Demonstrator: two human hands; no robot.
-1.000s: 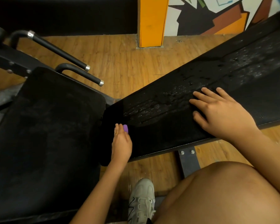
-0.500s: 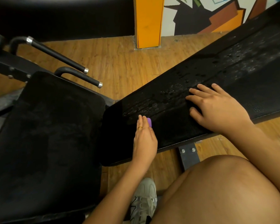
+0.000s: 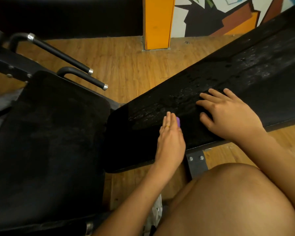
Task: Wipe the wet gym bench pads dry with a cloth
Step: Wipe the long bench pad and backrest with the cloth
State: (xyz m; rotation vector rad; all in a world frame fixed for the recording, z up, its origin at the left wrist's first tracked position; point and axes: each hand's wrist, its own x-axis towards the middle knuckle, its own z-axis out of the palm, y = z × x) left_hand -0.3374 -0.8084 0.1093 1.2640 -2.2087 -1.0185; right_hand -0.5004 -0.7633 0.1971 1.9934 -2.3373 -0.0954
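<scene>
left hand (image 3: 170, 142) fingers straight over purple cloth scrap (image 3: 178, 121), now closer to right hand (image 3: 228, 116) | right hand splayed flat on pad (image 3: 271, 99) | droplets (image 3: 180, 97) ahead of both hands stay unwiped

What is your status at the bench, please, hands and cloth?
Left hand flat, pressing a purple cloth onto the back pad. Right hand spread on the pad, holding nothing. Droplets cover the pad beyond the fingers; nothing in the way.
</scene>
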